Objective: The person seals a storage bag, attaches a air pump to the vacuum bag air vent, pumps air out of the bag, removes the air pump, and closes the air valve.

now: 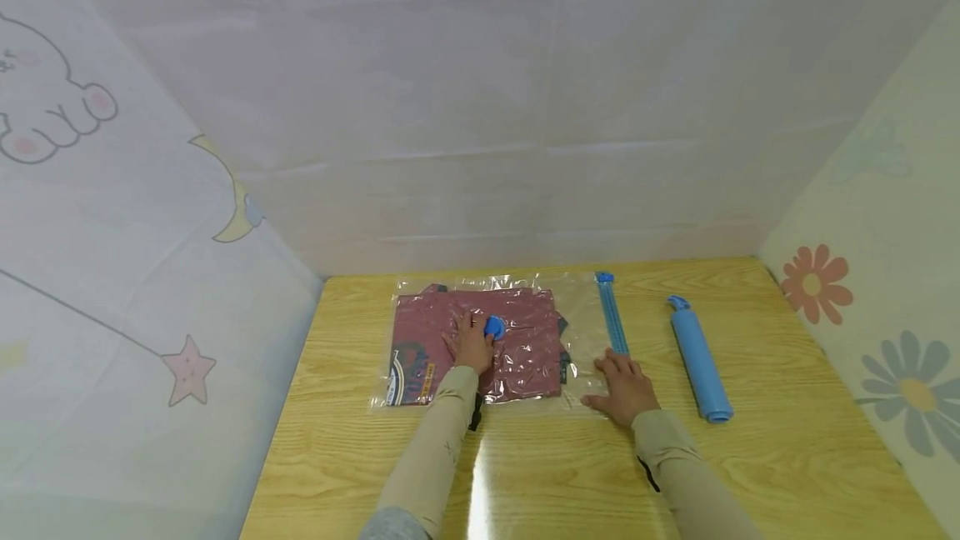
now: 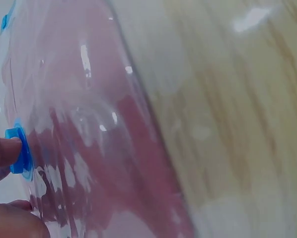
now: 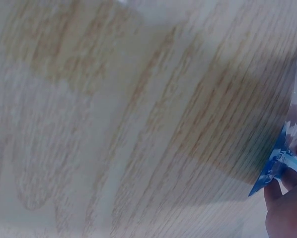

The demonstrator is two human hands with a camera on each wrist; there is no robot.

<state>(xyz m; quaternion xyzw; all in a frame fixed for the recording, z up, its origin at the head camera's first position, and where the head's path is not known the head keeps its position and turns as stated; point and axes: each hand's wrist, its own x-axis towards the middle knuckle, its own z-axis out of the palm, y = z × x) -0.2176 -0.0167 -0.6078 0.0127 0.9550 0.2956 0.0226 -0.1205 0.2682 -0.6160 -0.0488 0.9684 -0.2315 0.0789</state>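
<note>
A clear storage bag (image 1: 581, 307) lies flat with a folded dark-pink garment (image 1: 521, 365) inside. On its upper face sits a round blue valve (image 1: 495, 327). My left hand (image 1: 474, 347) is over the garment and pinches the valve; the left wrist view shows a digit against the blue valve (image 2: 20, 151), the opposite one hidden. Towards the bag's right end my right hand (image 1: 624, 390) rests, thumb spread from the fingers. Its fingers touch the lower end of the blue zip strip (image 1: 612, 315), seen edge-on as a blue strip (image 3: 273, 161) in the right wrist view.
A blue hand pump (image 1: 701, 365) lies to the right of the bag on the wooden table (image 1: 330, 457). At the strip's far end is a blue slider (image 1: 604, 277). Patterned cloth walls (image 1: 450, 148) enclose the table's back and sides.
</note>
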